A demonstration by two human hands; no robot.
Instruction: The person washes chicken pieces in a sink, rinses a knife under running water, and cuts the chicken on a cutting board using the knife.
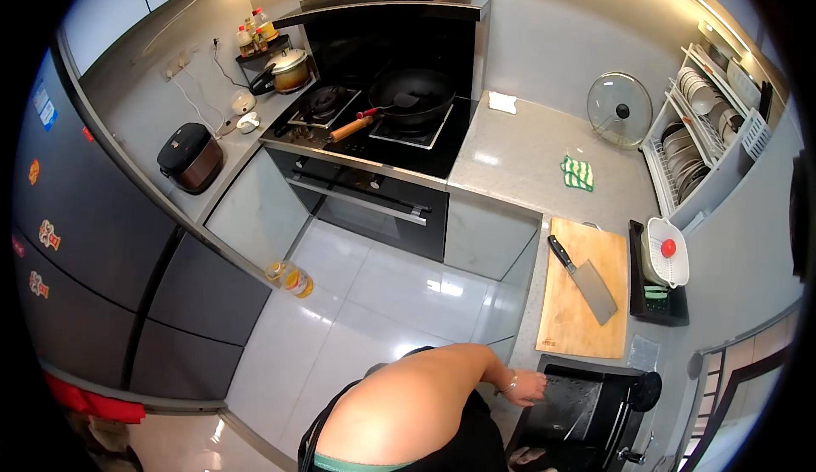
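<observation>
My left hand [525,387], with a bracelet [512,381] at the wrist, is over the near edge of the dark sink [569,404]. Its fingers bend loosely downward and I see nothing held in them. At the bottom of the picture, what looks like my right hand [529,457] shows low in the sink, mostly cut off and dark, so its fingers cannot be made out. A faucet [633,455] stands at the sink's far side. Beside the sink lies a wooden cutting board [565,327] with a black-handled cleaver [591,289] flat on it.
A white basket [678,260] holding a red item [668,248] stands right of the board. Farther back are a green-striped cloth [578,173], a glass lid [620,107], a dish rack [714,107] and a wok [429,90] on the stove. Bottles [293,278] stand on the floor.
</observation>
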